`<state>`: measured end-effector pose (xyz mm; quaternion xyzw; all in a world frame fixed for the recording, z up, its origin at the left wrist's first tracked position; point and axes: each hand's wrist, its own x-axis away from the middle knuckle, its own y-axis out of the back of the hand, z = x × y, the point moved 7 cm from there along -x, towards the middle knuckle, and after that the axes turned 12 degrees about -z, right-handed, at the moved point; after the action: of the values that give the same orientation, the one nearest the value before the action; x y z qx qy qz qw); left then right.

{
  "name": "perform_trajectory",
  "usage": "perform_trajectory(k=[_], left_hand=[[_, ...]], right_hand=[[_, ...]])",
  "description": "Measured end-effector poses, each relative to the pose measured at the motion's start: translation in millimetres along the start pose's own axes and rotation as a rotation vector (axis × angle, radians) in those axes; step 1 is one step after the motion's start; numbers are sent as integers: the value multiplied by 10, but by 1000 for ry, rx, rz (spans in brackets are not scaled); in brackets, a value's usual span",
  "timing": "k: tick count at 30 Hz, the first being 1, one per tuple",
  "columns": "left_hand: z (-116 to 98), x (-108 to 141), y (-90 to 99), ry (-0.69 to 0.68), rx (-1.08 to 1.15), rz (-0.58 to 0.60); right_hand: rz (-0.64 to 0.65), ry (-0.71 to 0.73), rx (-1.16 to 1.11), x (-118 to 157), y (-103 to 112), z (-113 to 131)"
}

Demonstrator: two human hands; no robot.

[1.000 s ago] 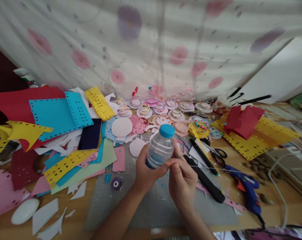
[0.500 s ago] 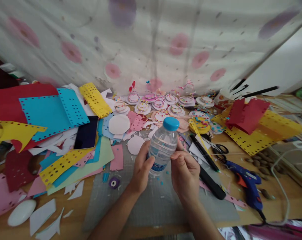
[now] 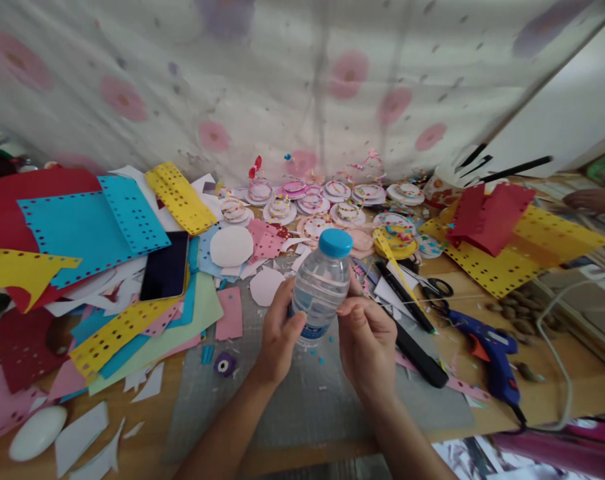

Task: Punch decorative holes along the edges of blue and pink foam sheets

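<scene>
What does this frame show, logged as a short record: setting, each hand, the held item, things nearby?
setting: wooden craft table strewn with coloured perforated foam sheets, spotted curtain behind
left hand: grips the small clear plastic water bottle with blue cap on its lower side
right hand: fingertips on the bottle's other side
bottle: upright, capped, above the grey cutting mat
nearby: blue hot glue gun, black-handled scissors, dark phone, round decorated paper discs
other person: a hand at far right

Both forearms bare (no sleeves, rings or watch).
</scene>
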<state>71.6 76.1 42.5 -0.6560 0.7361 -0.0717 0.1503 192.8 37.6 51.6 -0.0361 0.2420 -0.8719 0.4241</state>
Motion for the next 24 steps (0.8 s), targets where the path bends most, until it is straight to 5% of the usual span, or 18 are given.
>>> perform_trajectory(k=[24], left_hand=[[-20, 5, 32, -84, -101, 17]], right_hand=[[-42, -12, -12, 49, -21, 17]])
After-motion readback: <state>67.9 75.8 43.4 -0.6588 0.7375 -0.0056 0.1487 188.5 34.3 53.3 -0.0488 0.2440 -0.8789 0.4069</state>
